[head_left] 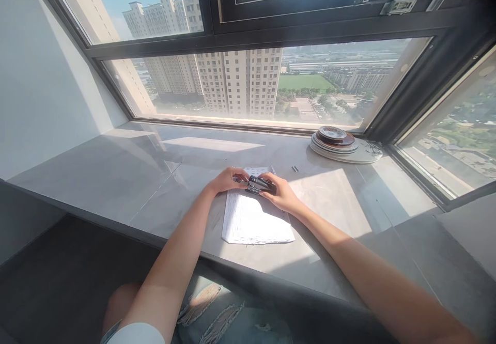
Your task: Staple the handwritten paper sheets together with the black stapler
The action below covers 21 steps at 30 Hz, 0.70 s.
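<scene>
A black stapler (254, 184) is held over the upper part of a stack of printed paper sheets (258, 220). My right hand (282, 194) wraps round its right side, thumb toward me and fingers over the far side. From the left, my left hand (228, 180) has its fingers closed at the stapler's other end; what its fingertips cover is partly hidden. Two small dark strips that look like staples (295, 169) lie on the grey tiled ledge (194, 199), beyond my right hand. A thin rod-like item (273, 170) shows just behind the stapler.
Several stacked plates (334, 145) stand at the back right of the ledge, by the window frame (248, 44). A white wall (65, 75) bounds the left side. The ledge's front edge (155, 238) runs above my knees, and sunlight patches cross the tiles.
</scene>
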### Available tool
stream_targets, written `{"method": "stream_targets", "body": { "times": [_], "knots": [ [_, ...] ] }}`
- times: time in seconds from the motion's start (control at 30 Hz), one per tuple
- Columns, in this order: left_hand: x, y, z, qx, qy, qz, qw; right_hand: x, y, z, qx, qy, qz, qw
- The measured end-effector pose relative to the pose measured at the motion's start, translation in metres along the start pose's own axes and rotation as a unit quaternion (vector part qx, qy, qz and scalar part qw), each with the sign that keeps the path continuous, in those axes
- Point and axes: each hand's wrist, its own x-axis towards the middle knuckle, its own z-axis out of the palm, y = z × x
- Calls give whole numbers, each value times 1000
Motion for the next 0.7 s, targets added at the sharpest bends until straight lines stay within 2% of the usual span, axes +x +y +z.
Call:
{"method": "stream_targets", "body": {
  "times": [0.7],
  "knots": [
    [-2,1,-5,14,-14,-5,1000,0,4,0,2,-4,2,1000]
  ]
}}
